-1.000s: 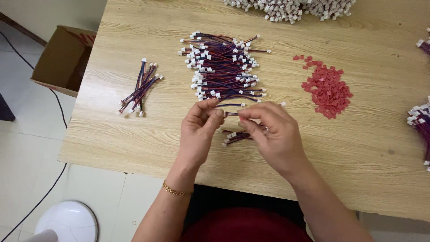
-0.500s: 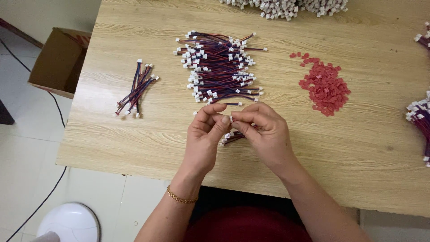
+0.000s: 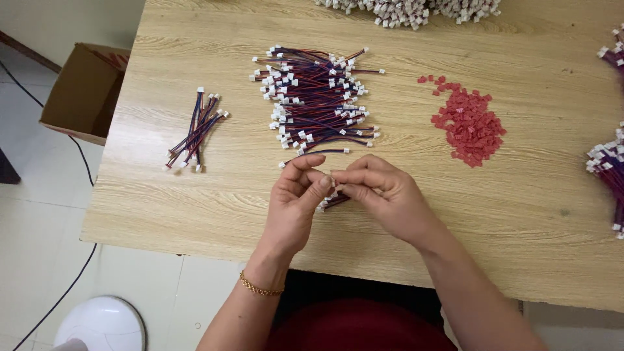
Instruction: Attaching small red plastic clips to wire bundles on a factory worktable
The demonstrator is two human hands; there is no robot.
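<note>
My left hand (image 3: 296, 201) and my right hand (image 3: 383, 192) meet fingertip to fingertip over the wooden table (image 3: 195, 201), pinching a short red-and-blue wire with a white connector (image 3: 333, 182) between them. More of the wire bundle (image 3: 331, 203) shows under my hands. Just beyond them lies a big pile of the same wires with white connectors (image 3: 318, 97). A heap of small red plastic pieces (image 3: 469, 125) lies to the right of that pile.
A small bunch of wires (image 3: 195, 130) lies at the left of the table. More wire heaps lie at the far edge (image 3: 409, 10) and right edge (image 3: 611, 169). On the floor are a cardboard box (image 3: 81, 91), a black cable and a white round object (image 3: 101, 324).
My hands have drawn closer together, fingertips now joined on the connector. The view has shifted slightly.
</note>
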